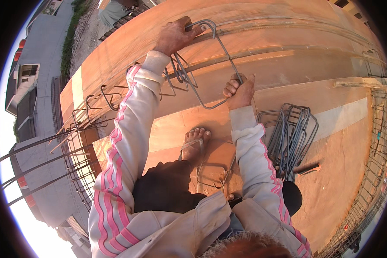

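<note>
My two hands hold a rectangular rebar stirrup (225, 49) of bent grey steel, tilted above the plywood deck. My left hand (176, 36) is closed on its far upper corner, where the bar ends bend over. Lower and nearer, my right hand (240, 91) wraps its fingers round the right side of the same stirrup. Just below the left hand, several more stirrups (180, 76) hang about the long bars. Farther left along these bars sit more bent stirrups (109, 99), partly behind my left sleeve.
A pile of stirrups (290, 135) lies on the plywood (327, 185) right of my right forearm, beside a small dark tool (308, 169). Another stirrup (217, 185) lies near my sandalled foot (193, 145). Rebar cages line the right edge; long bars (38, 146) jut out left.
</note>
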`<state>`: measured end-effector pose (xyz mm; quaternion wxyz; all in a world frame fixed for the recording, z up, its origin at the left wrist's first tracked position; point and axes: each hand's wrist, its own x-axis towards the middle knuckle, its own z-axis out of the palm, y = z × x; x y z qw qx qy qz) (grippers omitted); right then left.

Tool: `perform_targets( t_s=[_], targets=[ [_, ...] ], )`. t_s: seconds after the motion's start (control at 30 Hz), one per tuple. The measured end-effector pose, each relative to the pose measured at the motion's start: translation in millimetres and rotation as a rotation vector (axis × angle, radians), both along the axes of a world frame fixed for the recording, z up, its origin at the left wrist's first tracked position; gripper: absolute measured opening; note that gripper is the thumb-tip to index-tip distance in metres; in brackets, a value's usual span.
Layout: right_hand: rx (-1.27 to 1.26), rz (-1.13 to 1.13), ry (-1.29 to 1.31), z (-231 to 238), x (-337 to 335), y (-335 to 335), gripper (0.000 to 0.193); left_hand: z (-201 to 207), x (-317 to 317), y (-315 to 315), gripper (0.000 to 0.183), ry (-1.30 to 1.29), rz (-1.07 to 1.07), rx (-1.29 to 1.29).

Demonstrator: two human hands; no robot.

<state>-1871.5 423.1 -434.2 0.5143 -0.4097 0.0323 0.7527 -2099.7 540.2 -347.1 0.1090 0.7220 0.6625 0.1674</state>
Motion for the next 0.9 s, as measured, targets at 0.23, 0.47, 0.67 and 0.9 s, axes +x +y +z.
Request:
perform_targets(
  t_s=[0.23,0.47,0.67,0.9],
  targets=[
    [-0.026,-0.06,-0.056,20,7,23,0.086,3,-4,7,0.042,-0.132,0.009,-0.085],
    [0.07,-0.205,-0.034,46,12,32,0.088,-8,-6,12,0.047,-0.308,0.171,-0.132],
    [0.149,-0.282,0.005,36,-6,59,0.091,-8,-28,32,0.046,-0.396,0.263,-0.146],
    [0.231,-0.299,-0.055,-1,-4,70,0.096,47,-33,10,0.041,-0.495,0.111,-0.101]
  ],
)
